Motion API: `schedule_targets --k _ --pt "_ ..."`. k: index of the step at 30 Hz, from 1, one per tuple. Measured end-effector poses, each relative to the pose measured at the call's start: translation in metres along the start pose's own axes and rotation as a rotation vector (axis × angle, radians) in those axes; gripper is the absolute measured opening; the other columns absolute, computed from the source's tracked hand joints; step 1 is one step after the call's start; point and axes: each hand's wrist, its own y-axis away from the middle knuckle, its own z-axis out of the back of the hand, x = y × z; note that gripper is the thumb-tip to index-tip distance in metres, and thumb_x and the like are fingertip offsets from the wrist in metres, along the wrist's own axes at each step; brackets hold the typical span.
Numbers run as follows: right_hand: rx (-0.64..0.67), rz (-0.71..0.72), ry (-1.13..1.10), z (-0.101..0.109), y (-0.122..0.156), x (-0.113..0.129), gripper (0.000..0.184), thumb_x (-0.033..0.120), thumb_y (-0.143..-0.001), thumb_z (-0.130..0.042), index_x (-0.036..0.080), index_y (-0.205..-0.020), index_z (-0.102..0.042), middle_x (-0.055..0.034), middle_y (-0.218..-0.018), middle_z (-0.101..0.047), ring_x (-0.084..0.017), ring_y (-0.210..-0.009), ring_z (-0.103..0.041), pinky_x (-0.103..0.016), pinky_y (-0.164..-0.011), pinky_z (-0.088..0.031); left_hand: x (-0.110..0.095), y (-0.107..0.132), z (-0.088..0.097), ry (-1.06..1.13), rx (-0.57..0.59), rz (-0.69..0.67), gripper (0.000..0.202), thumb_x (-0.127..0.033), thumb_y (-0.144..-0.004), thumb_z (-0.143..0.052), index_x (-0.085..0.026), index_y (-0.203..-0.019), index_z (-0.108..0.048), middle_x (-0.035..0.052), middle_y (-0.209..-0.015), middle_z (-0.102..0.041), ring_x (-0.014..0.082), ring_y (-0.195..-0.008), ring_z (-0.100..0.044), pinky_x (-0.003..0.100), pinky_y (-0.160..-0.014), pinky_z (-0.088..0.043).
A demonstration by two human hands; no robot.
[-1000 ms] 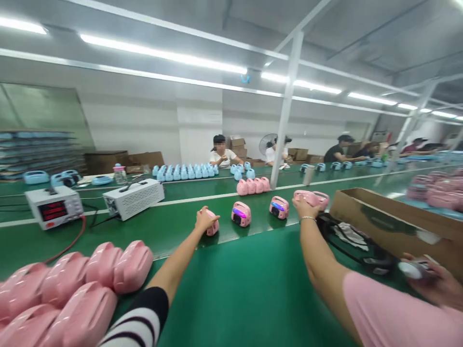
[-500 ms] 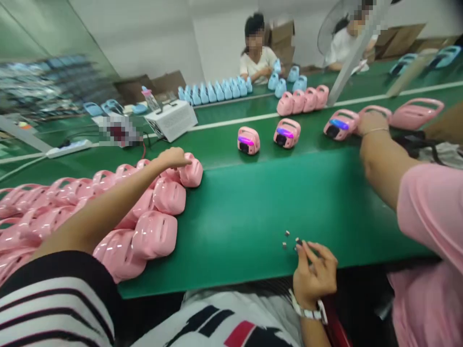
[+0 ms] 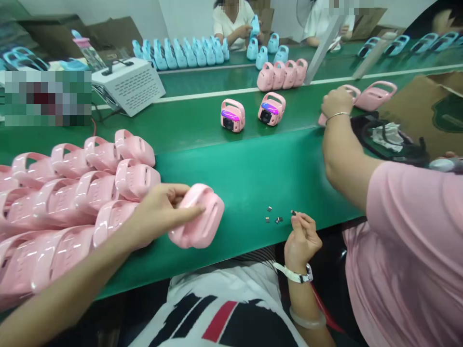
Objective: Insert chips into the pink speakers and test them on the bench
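My left hand (image 3: 164,209) is closed on a pink portable speaker (image 3: 206,226) with a loop handle. The speaker is tilted, held above the green mat, and a dark slot shows on its side. Between the thumb and fingertips of my right hand (image 3: 302,241) is a small black memory card (image 3: 293,212). Several more tiny cards (image 3: 278,220) lie on the mat just left of that hand. Left of my left hand, rows of pink speakers (image 3: 97,188) stand close together, partly covered by my forearm.
Two pink speakers (image 3: 232,120) with lit purple bars stand farther back. A grey-white vented box (image 3: 128,84) sits at the back left. On the right, a co-worker's arm (image 3: 340,144) reaches over the table beside a cardboard box (image 3: 423,106). Blue speakers (image 3: 181,53) line the far side.
My left hand has taken the speaker out of the row and brought it right and nearer to me. My right hand still pinches a card. The view has shifted.
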Motion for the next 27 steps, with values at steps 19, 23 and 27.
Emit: schedule_targets --k 19,23,27 --pt "0.636 -0.02 -0.041 -0.055 0.072 0.038 0.02 0.01 -0.077 -0.073 0.028 -0.084 -0.077 -0.0025 -0.077 -0.065 -0.02 -0.086 -0.06 -0.037 -0.073 -0.053 0.108 0.003 -0.059 0.399 0.074 -0.008 0.038 -0.026 -0.081 -0.058 -0.027 -0.118 -0.059 0.0012 -0.122 -0.06 0.0201 -0.11 -0.055 0.026 -0.094 -0.041" --pt "0.621 0.008 -0.056 -0.054 0.072 0.037 0.025 0.007 -0.076 -0.072 0.029 -0.087 -0.076 -0.0024 -0.079 -0.064 -0.02 -0.085 -0.059 -0.037 -0.072 -0.052 0.106 0.004 -0.06 0.419 0.065 -0.014 0.036 -0.022 -0.08 -0.059 -0.027 -0.115 -0.061 -0.0007 -0.119 -0.061 0.0175 -0.107 -0.055 0.022 -0.092 -0.041" --pt "0.686 0.029 -0.069 -0.056 0.071 0.039 0.028 0.005 -0.075 -0.073 0.03 -0.087 -0.076 -0.0018 -0.079 -0.065 -0.019 -0.085 -0.059 -0.036 -0.073 -0.05 0.102 0.003 -0.059 0.431 0.057 -0.003 0.034 -0.022 -0.079 -0.061 -0.026 -0.113 -0.062 -0.0003 -0.114 -0.061 0.0169 -0.101 -0.056 0.021 -0.087 -0.043"
